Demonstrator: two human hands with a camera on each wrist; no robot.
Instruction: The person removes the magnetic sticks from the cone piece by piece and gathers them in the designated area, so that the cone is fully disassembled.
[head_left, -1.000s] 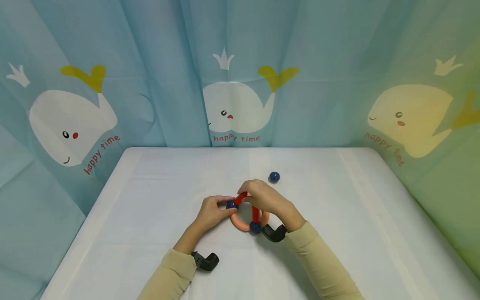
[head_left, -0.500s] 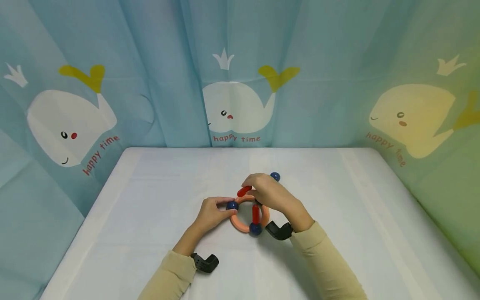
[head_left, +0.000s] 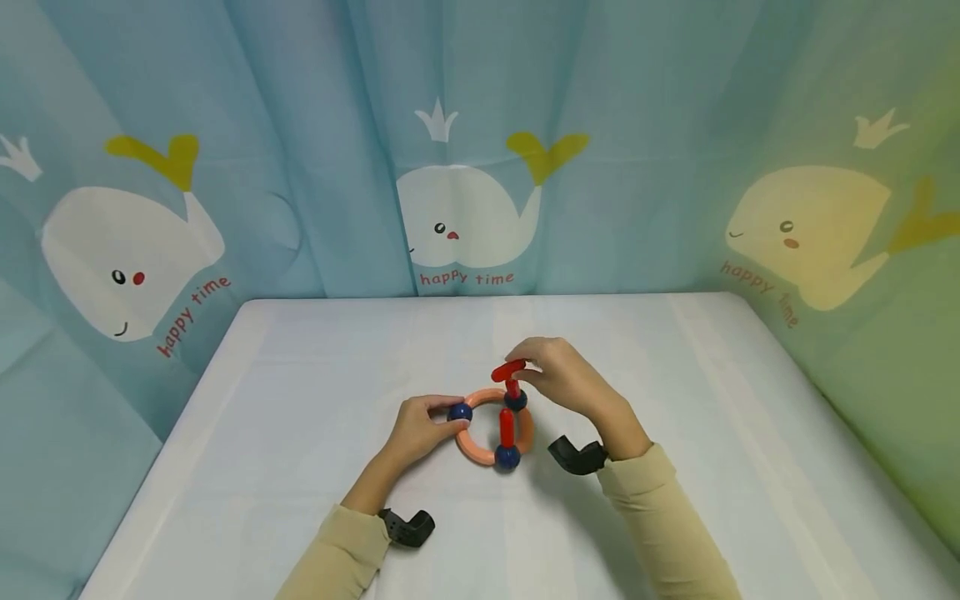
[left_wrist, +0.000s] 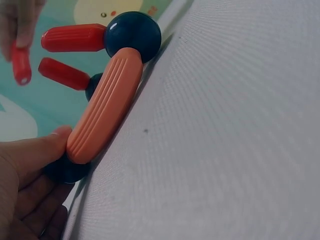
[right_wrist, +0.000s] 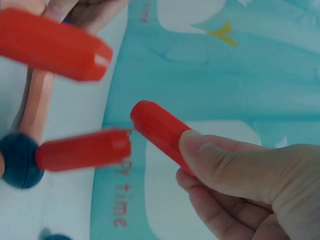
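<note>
Head view: a toy made of an orange ring (head_left: 480, 454) with blue balls and red sticks lies on the white desk (head_left: 300, 417), near its middle. The left hand (head_left: 420, 429) steadies the ring's left side, its thumb and fingers curled round a blue ball (head_left: 460, 412). The right hand (head_left: 566, 379) is held just above the ring's far side, with a loose red stick (head_left: 508, 370) pinched between thumb and fingertips over an upright stick on the far ball (head_left: 514, 400). Another stick (head_left: 506, 427) lies across the ring to the near ball (head_left: 507, 457). The step in hand is judged to be the joining of the loose stick. For it to go well, the ring should be kept pressed flat by the left hand, the stick brought end-on to its seat, and little sideways force used, since the upright piece could be tipped.
</note>
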